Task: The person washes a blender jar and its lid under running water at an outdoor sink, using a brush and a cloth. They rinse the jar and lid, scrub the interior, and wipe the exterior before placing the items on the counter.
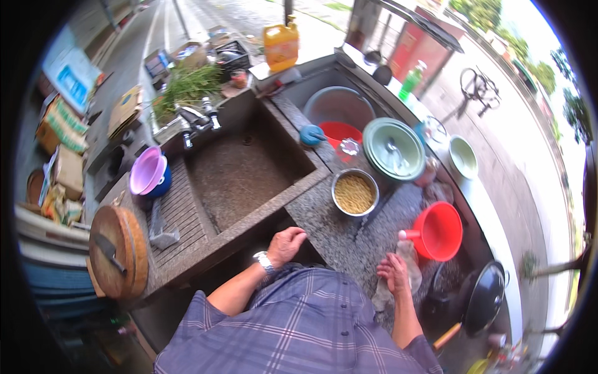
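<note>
My left hand, with a metal watch on its wrist, hovers before the sink's front edge. Its fingers are curled together and nothing shows in them. Open, with fingers a little apart, my right hand is over or against a grey cloth on the stone counter; whether it touches the cloth I cannot tell. Ahead of both hands stands a steel bowl of yellowish pieces, perhaps beans or grain. A red dipper lies beyond the cloth, its handle toward my right hand.
A stone sink with taps lies ahead left. A cleaver rests on a round chopping block. Pale green bowls stand at the back right, a black lidded wok at the near right. Purple and blue basins sit by the drainboard.
</note>
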